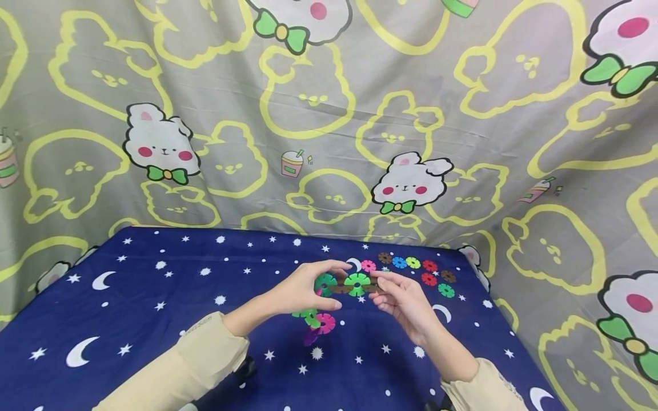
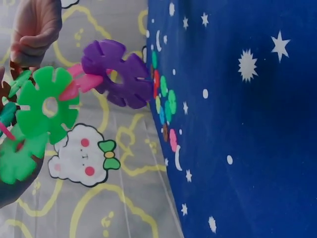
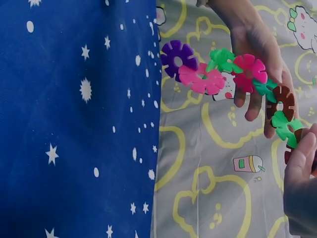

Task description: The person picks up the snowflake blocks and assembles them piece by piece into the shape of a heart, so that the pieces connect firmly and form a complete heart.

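A chain of interlocking notched plastic discs hangs between both hands above the table. In the right wrist view it runs from a purple disc (image 3: 171,52) through a pink disc (image 3: 188,77), greens and a brown disc (image 3: 285,94) to a bright green disc (image 3: 281,121). My left hand (image 1: 303,288) holds the chain near the teal disc (image 1: 325,282), thumb below and fingers above. My right hand (image 1: 403,302) pinches a brown disc (image 1: 374,282) at the chain's other end, beside the bright green disc. The purple end dangles free below my left hand.
Loose discs lie on the dark blue star-patterned cloth (image 1: 205,308) at the back right, among them a blue disc (image 1: 399,262), a red disc (image 1: 429,266) and a teal disc (image 1: 446,290). A grey cartoon-print curtain (image 1: 236,108) rises behind the table.
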Demonstrator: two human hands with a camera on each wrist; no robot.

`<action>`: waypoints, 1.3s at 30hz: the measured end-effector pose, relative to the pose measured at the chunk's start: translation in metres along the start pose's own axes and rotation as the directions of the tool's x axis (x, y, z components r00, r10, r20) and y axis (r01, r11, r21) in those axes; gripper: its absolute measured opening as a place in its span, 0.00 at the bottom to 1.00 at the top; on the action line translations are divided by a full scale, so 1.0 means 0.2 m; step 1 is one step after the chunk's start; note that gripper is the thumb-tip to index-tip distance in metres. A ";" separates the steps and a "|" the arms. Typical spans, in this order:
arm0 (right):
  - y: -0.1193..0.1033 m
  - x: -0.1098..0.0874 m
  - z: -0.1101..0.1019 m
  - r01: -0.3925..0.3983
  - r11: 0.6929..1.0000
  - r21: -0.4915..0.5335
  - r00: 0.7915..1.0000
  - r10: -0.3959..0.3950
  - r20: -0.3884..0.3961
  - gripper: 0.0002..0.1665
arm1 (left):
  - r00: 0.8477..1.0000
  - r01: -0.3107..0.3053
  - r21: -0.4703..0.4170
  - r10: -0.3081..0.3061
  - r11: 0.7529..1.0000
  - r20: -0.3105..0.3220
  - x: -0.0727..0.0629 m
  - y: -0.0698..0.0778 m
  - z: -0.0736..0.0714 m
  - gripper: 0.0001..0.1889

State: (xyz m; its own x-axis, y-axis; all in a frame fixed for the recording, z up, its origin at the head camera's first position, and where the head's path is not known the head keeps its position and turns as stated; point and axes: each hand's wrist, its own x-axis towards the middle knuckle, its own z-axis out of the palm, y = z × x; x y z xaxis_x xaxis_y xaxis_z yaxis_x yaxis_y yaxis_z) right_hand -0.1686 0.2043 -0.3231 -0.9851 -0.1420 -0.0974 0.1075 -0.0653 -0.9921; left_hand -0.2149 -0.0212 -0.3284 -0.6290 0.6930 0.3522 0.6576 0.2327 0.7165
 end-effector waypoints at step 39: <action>0.13 0.14 -0.01 0.091 0.976 -0.198 0.996 -0.091 0.011 0.20 | 0.994 0.042 0.289 -0.069 0.957 0.086 0.02 0.03 0.04 0.19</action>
State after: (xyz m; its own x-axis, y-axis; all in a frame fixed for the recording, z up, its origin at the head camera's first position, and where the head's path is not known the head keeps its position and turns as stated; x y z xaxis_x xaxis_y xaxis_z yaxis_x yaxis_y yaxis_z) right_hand -0.1939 0.1995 -0.3522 -0.9893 -0.1460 -0.0060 -0.0115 0.1190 -0.9928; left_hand -0.2096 -0.0112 -0.3269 -0.6353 0.7311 0.2487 0.7223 0.4486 0.5264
